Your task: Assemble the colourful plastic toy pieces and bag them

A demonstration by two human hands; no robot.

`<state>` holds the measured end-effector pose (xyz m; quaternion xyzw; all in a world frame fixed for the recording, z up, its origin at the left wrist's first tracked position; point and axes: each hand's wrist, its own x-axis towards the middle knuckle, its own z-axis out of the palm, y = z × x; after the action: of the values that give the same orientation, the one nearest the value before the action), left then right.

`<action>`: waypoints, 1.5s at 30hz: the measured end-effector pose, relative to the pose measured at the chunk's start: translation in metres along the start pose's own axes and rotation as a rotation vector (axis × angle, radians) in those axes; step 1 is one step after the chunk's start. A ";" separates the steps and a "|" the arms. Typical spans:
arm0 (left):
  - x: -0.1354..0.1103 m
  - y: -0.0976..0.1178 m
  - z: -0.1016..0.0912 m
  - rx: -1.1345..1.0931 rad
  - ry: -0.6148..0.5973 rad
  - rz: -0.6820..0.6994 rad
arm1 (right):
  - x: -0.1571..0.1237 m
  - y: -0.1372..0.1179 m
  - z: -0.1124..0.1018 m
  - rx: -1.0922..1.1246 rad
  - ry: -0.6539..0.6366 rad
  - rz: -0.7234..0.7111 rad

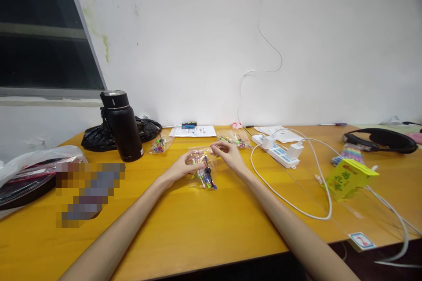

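One clear plastic bag of small multicoloured pieces [207, 176] — on the yellow-orange wooden table [211, 232], near the middle, between both hands. Left hand [182, 166]: thumb and fingers closed about the bag's left side. Right hand [230, 155]: thumb and fingertips pinching the bag's upper right corner.

Two similar clear bags of coloured pieces: one behind to the left [161, 144], one behind to the right [242, 140]. One black cylindrical bottle [123, 129], upright, left, before a crumpled black plastic bag [94, 139]. One blue-and-black-handled screwdriver [189, 125], at a white printed sheet [206, 131]. One white power strip [280, 156] — two white plug adapters [294, 151] fitted. One yellow-green printed box [347, 180], tilted, far right.
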<state>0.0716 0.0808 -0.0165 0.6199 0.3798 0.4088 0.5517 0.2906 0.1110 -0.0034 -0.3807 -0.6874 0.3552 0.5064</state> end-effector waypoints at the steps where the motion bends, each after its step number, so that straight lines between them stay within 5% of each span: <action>1: 0.001 -0.001 0.000 0.016 -0.006 0.008 | 0.000 0.001 0.001 0.002 -0.012 -0.001; 8: 0.008 -0.003 -0.004 -0.099 0.246 0.026 | -0.008 0.010 0.018 0.110 -0.226 0.234; 13: 0.012 -0.008 -0.008 -0.145 0.321 0.049 | -0.014 0.008 0.023 0.079 -0.349 0.216; 19: 0.019 -0.017 -0.015 -0.377 0.328 0.018 | 0.004 0.012 -0.002 -0.013 -0.183 0.139; 26: 0.021 -0.021 -0.017 -0.328 0.317 0.007 | 0.044 0.018 -0.090 -0.397 0.294 0.149; 30: 0.023 -0.022 -0.015 -0.317 0.311 0.003 | 0.058 0.028 -0.124 -0.692 0.279 0.294; 36: 0.024 -0.024 -0.016 -0.297 0.309 0.004 | 0.066 0.048 -0.121 -0.826 0.218 0.409; 42: 0.025 -0.026 -0.017 -0.295 0.318 0.004 | 0.061 0.050 -0.115 -0.830 0.351 0.399; 45: 0.027 -0.028 -0.018 -0.290 0.317 0.016 | 0.052 0.041 -0.105 -0.792 0.532 0.257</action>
<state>0.0648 0.1147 -0.0411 0.4652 0.3941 0.5560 0.5650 0.3886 0.1863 0.0076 -0.7031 -0.5640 0.0168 0.4326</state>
